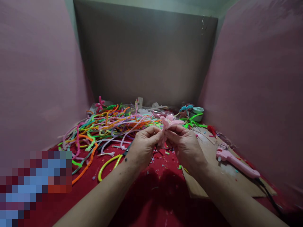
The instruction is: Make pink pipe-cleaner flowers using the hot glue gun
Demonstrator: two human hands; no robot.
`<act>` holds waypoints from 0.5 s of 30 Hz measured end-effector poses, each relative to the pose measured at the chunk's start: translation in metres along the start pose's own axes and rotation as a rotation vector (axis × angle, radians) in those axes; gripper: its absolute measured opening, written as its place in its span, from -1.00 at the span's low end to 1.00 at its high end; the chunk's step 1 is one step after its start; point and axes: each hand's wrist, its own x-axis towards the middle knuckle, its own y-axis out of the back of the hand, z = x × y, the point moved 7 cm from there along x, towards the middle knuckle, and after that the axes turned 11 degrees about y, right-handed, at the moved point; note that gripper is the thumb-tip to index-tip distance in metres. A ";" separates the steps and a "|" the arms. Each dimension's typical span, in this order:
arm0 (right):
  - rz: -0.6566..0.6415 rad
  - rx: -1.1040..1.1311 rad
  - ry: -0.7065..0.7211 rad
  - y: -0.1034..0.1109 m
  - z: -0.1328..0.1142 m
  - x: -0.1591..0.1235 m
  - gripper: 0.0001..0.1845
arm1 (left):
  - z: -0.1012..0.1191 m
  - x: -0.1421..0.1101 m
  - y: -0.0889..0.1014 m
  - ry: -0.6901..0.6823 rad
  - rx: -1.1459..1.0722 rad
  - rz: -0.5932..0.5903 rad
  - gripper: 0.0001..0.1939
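Both hands meet in the middle of the view around a pink pipe-cleaner flower [170, 121]. My left hand [145, 143] pinches its base between thumb and forefinger. From the other side my right hand [186, 143] grips the lower petals, fingers curled. Fuzzy petals spread upward above the fingertips, and a thin dark stem shows below the left hand. Scissors with yellow handles [103, 167] lie beside my left wrist, their blades partly hidden by it.
A tangled heap of coloured pipe cleaners [111, 126] covers the back left. On the right a pink glue gun [239, 164] with a black cord rests on a cardboard sheet [201, 186]. Farther back are a blue pipe-cleaner flower [186, 108] and a lidded jar [197, 114]. Walls enclose three sides.
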 end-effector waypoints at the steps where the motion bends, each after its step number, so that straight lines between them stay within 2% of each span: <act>1: -0.014 0.018 -0.015 0.000 0.002 0.000 -0.89 | -0.001 0.000 0.000 0.012 -0.010 -0.010 -0.76; 10: -0.013 0.126 -0.059 -0.001 0.003 -0.001 -0.96 | -0.006 0.001 -0.005 0.125 -0.105 -0.090 -0.77; 15: -0.044 0.098 -0.019 0.000 -0.001 0.000 -0.92 | -0.005 0.000 -0.008 0.161 -0.069 -0.118 -0.77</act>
